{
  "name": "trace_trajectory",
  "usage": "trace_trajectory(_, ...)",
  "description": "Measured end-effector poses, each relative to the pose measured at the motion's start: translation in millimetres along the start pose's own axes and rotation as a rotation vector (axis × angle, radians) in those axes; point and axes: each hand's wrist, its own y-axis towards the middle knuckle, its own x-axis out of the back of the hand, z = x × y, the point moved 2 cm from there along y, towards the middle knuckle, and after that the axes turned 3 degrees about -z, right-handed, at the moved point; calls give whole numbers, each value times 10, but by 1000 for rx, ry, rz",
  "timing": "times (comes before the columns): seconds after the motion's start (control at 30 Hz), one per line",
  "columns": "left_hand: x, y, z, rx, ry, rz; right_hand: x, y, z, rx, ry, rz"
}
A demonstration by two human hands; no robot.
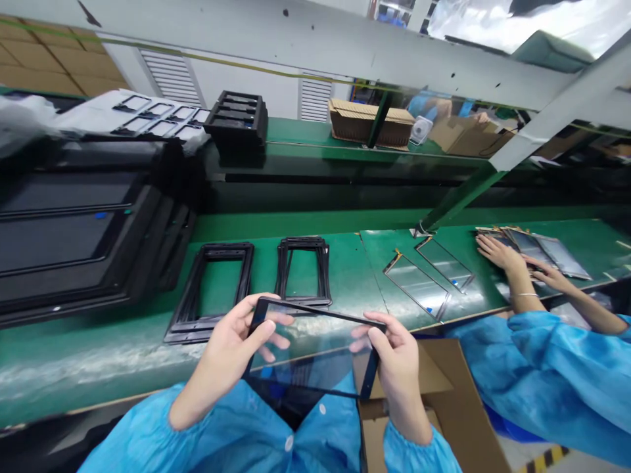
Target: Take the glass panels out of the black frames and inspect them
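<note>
A clear glass panel with a black border (315, 348) is held flat in front of me, above my lap. My left hand (231, 348) grips its left end, fingers curled under the glass and thumb on the edge. My right hand (394, 358) grips its right end the same way. Just beyond, on the green conveyor belt (345, 276), lie two stacks of black rectangular frames (211, 289), the second stack (303, 269) to the right. Blue sleeves cover both my forearms.
Two clear panels (419, 286) lie on the belt to the right. A co-worker in blue has both hands (497, 253) on more panels (542, 253). Stacked black trays (73, 236) fill the left. An open cardboard box (444, 407) stands by my right knee.
</note>
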Motion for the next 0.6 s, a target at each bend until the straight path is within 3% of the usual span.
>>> trace_trajectory(0.17, 25, -33, -2, -14, -87, -14, 11, -38, 36, -56, -37, -76)
trace_trajectory(0.3, -32, -128, 61, -111, -339, -24, 27, 40, -150, -96, 126, -213)
trace_trajectory(0.4, -3, -155, 76, -210, -431, -134, -258, 201, -304, -82, 290, -100)
trace_trajectory(0.5, 279, -190, -178, -442, -169, -345, -625, 323, -367, -22, 347, 119)
trace_trajectory(0.6, 822, -222, -697, -741, 460, -572, -709, 400, -445, 79, 240, 155)
